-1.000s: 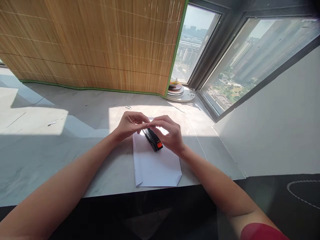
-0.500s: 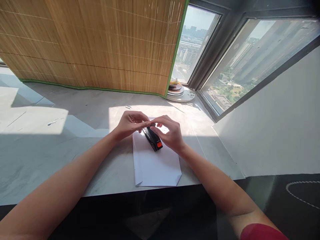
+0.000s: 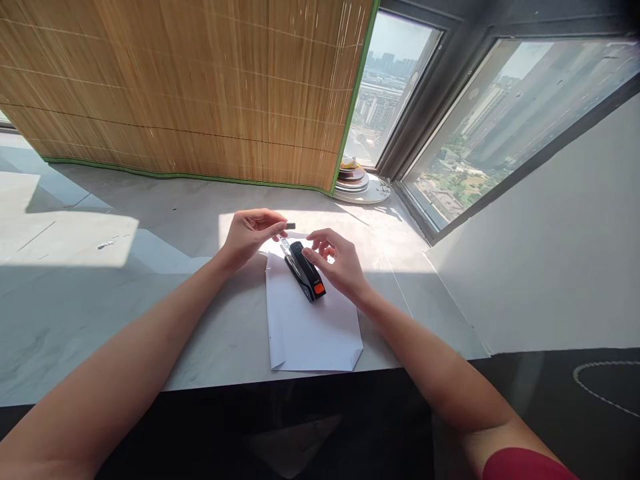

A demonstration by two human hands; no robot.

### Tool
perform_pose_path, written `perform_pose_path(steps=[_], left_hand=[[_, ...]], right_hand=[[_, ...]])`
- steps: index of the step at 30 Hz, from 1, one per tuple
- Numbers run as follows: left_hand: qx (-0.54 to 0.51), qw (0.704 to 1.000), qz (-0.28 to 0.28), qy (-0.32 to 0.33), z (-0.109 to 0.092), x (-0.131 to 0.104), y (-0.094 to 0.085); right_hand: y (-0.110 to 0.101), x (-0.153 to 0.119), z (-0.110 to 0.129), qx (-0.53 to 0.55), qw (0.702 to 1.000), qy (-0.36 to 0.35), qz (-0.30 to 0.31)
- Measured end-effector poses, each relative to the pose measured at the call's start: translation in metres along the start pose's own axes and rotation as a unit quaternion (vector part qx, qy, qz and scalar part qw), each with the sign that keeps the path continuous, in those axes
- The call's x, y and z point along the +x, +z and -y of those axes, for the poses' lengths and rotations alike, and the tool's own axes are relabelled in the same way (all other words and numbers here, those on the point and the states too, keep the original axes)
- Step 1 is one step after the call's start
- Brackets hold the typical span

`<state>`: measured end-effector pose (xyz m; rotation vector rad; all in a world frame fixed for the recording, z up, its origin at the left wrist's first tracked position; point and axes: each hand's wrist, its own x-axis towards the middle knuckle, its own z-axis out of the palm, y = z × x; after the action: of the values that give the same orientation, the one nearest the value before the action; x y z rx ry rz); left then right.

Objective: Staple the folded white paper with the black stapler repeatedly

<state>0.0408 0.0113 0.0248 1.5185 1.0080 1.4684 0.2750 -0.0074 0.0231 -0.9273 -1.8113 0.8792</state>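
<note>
A black stapler (image 3: 307, 273) with an orange patch at its near end lies on a white paper envelope (image 3: 315, 333), its top lifted away from its metal-coloured lower part. Beyond and left of it, my left hand (image 3: 255, 235) pinches a small dark strip (image 3: 291, 226), perhaps staples, between thumb and fingertips. At the stapler's right side is my right hand (image 3: 337, 261), fingers curved and apart, with nothing seen between them. Whether its thumb touches the stapler is hard to tell.
A bamboo blind (image 3: 200, 93) with green edging hangs over the sill's back. Stacked plates (image 3: 353, 181) stand in the corner by the window. Small scraps (image 3: 106, 245) lie at the left, and the sill's front edge drops to a dark surface.
My left hand has moved left and away from my right hand, with the dark strip now showing. My right hand's fingers have parted, and the stapler's raised top is uncovered.
</note>
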Motion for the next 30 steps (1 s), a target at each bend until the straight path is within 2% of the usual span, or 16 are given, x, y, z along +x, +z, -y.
perform_pose_path(steps=[5,11,13,15,17,19,20,23,26,28,30], left_hand=[[-0.003,1.0,0.0,0.017,-0.003,0.0,0.001],[-0.017,0.998,0.053,0.02,-0.032,-0.021,0.025],[-0.023,0.997,0.07,0.01,-0.035,-0.024,0.029],[-0.027,0.997,0.075,-0.001,-0.031,-0.022,0.026],[-0.004,0.999,0.049,-0.003,-0.02,-0.014,0.015],[0.078,0.997,-0.016,0.007,-0.004,-0.003,0.0],[0.138,0.989,-0.05,0.01,0.004,0.003,-0.008],[0.283,0.956,-0.071,0.009,0.027,0.018,-0.029],[0.353,0.935,-0.013,-0.021,0.041,0.024,-0.041],[0.361,0.932,0.024,-0.034,0.046,0.025,-0.044],[0.356,0.933,0.023,-0.04,0.049,0.025,-0.047]], right_hand=[[-0.002,0.003,-0.003,0.017,1.0,-0.014,-0.007],[-0.003,-0.002,0.002,-0.003,0.99,-0.139,-0.022],[-0.004,-0.003,0.005,-0.02,0.983,-0.18,-0.037],[-0.007,-0.001,0.004,-0.035,0.979,-0.192,-0.06],[-0.016,0.007,-0.005,-0.058,0.98,-0.16,-0.098],[-0.03,0.019,-0.023,-0.099,0.981,-0.087,-0.141],[-0.04,0.025,-0.035,-0.125,0.979,-0.039,-0.156],[-0.068,0.039,-0.074,-0.187,0.961,0.105,-0.174],[-0.088,0.044,-0.103,-0.21,0.934,0.223,-0.182],[-0.095,0.044,-0.113,-0.218,0.924,0.255,-0.186],[-0.097,0.045,-0.117,-0.228,0.921,0.258,-0.184]])
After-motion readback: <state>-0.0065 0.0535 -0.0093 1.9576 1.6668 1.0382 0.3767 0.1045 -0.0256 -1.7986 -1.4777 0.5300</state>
